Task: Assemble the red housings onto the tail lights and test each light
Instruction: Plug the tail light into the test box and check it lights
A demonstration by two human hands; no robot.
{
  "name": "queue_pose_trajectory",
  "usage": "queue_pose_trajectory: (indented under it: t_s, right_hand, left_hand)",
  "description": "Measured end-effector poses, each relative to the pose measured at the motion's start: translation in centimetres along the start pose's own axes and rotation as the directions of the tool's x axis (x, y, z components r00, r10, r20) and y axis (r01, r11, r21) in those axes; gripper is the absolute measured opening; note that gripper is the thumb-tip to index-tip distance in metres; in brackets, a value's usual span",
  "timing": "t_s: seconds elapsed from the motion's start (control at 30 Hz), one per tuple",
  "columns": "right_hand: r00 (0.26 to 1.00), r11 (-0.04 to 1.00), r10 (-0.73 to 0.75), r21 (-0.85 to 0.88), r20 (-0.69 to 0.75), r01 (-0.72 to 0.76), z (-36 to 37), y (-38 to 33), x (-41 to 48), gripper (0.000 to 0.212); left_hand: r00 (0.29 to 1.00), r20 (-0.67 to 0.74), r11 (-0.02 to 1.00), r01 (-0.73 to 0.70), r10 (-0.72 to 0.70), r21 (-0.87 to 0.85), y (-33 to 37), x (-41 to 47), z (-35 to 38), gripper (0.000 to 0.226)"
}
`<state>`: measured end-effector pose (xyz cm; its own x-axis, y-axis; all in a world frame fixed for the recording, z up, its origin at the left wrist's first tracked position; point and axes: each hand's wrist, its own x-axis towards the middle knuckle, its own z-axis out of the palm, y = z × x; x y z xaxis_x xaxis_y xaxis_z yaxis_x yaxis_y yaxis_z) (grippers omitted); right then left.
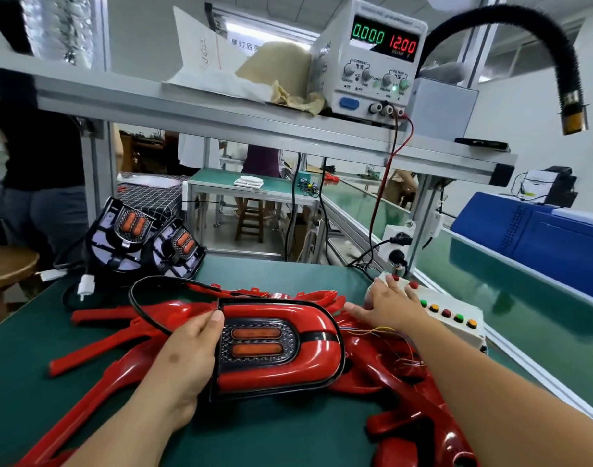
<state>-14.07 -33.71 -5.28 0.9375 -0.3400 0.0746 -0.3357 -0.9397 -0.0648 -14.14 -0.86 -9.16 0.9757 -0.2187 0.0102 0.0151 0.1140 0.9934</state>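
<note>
Tail light (281, 348) | L hand (183, 358) fingers gripping left edge | R hand (389, 303) apart

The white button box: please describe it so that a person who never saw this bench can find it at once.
Start at the green work mat and go to its far right corner, beside the conveyor. The white button box lies there, partly under the right hand. Nothing else nearby carries a row of small red, green and yellow push buttons on top.

head cam: I'm wearing it, looking forward and down | sitting close over my green bench (288, 433) | showing my forearms reaching in
</note>
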Motion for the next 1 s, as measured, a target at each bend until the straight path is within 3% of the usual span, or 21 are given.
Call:
queue_pose_trajectory:
  t_s: [0.1, 0.47, 1.0]
  right_hand:
    - [0.999, 0.999, 0.036, 0.001, -0.029, -0.036, 0.58, -0.10, 0.02, 0.084]
    - [0.997, 0.997, 0.079, -0.001, -0.017, -0.079, 1.02, -0.02, 0.05, 0.067]
    - [0.999, 0.996, 0.037, -0.083, 0.010, -0.036, 0.94, -0.16, -0.11, 0.067]
  left_hand:
    - [0.999, -0.033, 0.999, -0.030, 0.029, -0.030, -0.21, 0.41, -0.09, 0.024]
    - [1.000, -0.005, 0.999, -0.030, 0.030, -0.034, -0.01, 0.26, 0.00, 0.027]
    - [0.999, 0.039, 0.998, 0.037, -0.034, -0.056, 0.62, -0.22, -0.05, 0.036]
